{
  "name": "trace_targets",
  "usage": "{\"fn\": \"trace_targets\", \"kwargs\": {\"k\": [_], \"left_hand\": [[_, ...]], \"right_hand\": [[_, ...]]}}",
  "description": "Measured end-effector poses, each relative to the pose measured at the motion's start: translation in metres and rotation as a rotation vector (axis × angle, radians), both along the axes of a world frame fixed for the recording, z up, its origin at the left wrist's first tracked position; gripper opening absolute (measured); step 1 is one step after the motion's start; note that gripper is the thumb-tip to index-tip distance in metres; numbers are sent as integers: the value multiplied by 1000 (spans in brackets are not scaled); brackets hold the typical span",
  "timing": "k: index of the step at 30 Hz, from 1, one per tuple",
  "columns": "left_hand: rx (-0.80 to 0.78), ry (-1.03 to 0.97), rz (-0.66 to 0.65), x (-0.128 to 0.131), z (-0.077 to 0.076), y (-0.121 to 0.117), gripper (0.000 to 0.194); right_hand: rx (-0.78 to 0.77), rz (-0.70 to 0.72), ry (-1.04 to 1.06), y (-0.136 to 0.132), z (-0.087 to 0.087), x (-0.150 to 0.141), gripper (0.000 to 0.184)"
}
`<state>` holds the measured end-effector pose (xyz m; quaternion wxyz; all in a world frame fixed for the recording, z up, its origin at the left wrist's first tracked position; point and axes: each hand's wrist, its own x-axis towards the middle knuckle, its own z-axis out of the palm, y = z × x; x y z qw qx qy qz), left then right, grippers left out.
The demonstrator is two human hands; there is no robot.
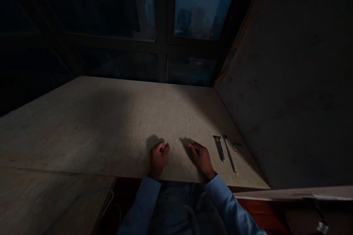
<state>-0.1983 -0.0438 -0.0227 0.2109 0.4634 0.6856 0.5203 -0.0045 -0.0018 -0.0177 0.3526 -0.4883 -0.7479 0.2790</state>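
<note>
Near the front edge of the pale stone-patterned counter [154, 114], my left hand [159, 156] rests curled into a loose fist. To its right, across a short gap, my right hand [201, 157] is also closed, thumb along the fingers. Nothing shows in either fist. Beyond my right hand lies a razor [221, 149], its dark head pointing away from me. Beside it is a toothbrush [231, 155] with a pale handle and a dark head. Further right sits a small item [236, 145] with a dark bar and a clear part; its kind is hard to make out.
Dark window panes [204, 7] stand behind the counter. A wall [289, 80] borders the right side. At the lower left, a thin white cable [110, 198] hangs past the counter's corner. The light is dim, with shadows across the surface.
</note>
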Motion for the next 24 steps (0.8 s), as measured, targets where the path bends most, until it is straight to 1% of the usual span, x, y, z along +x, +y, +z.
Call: {"fn": "trace_targets", "kwargs": {"k": [5, 10, 14, 17, 20, 22, 24], "left_hand": [[-57, 75, -22, 5, 0, 4, 47], [-100, 139, -56, 8, 7, 2, 56], [-144, 183, -56, 9, 7, 1, 59], [-127, 122, -52, 7, 4, 1, 59], [-34, -22, -51, 5, 3, 1, 56], [12, -70, -55, 4, 4, 1, 54], [17, -75, -49, 5, 5, 2, 56]], "right_hand": [[-12, 9, 83, -1, -5, 3, 48], [-29, 12, 142, 1, -6, 2, 48], [-55, 20, 214, 2, -6, 1, 47], [-113, -23, 324, 3, -8, 0, 46], [-142, -106, 403, 4, -9, 0, 49], [-158, -123, 424, 4, -8, 0, 51], [-180, -113, 444, 3, -6, 0, 51]]}}
